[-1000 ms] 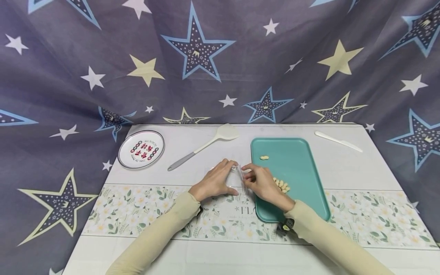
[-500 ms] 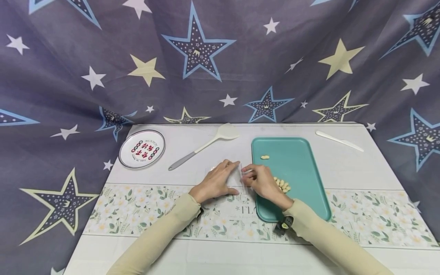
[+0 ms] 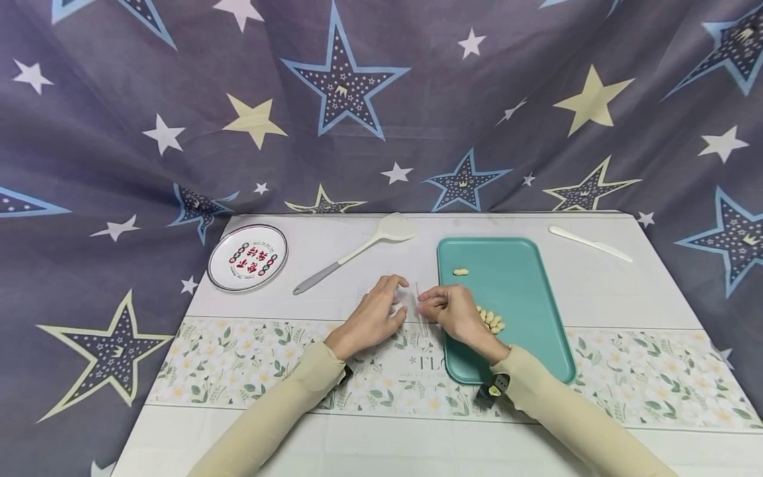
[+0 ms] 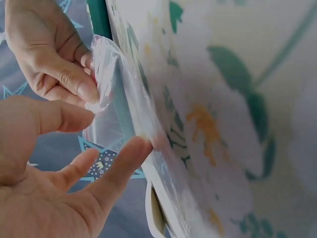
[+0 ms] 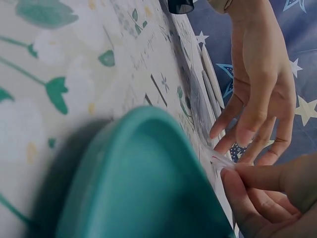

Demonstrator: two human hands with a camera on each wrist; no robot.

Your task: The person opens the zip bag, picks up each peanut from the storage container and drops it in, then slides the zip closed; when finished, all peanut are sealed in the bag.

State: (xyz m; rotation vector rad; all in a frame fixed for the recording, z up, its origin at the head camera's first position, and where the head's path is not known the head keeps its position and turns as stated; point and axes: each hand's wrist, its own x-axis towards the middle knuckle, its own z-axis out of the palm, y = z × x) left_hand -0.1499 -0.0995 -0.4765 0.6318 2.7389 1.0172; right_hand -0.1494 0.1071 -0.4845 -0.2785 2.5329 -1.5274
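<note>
My right hand (image 3: 456, 313) pinches the rim of a clear plastic bag (image 4: 111, 74) between thumb and fingers, just left of the teal tray (image 3: 512, 271). The bag lies on the tablecloth, and a thin red line runs along its mouth. Facing it from the left, my left hand (image 3: 371, 318) has its fingers spread, with one fingertip at the bag's film in the left wrist view. Several pale peanuts in the shell (image 3: 490, 319) lie in the tray beside my right hand, partly hidden by it. A single peanut (image 3: 461, 271) rests near the tray's upper left.
A white plate (image 3: 247, 258) with red characters sits at the table's far left. Between it and the tray lies a spatula (image 3: 357, 253) with a grey handle. A white knife (image 3: 590, 243) is at the back right. A star-patterned curtain (image 3: 381, 165) hangs behind the table.
My left hand has drawn back slightly to the left from the bag's mouth, its thumb and fingers coming away. My right hand keeps its pinch on the bag and has hardly moved.
</note>
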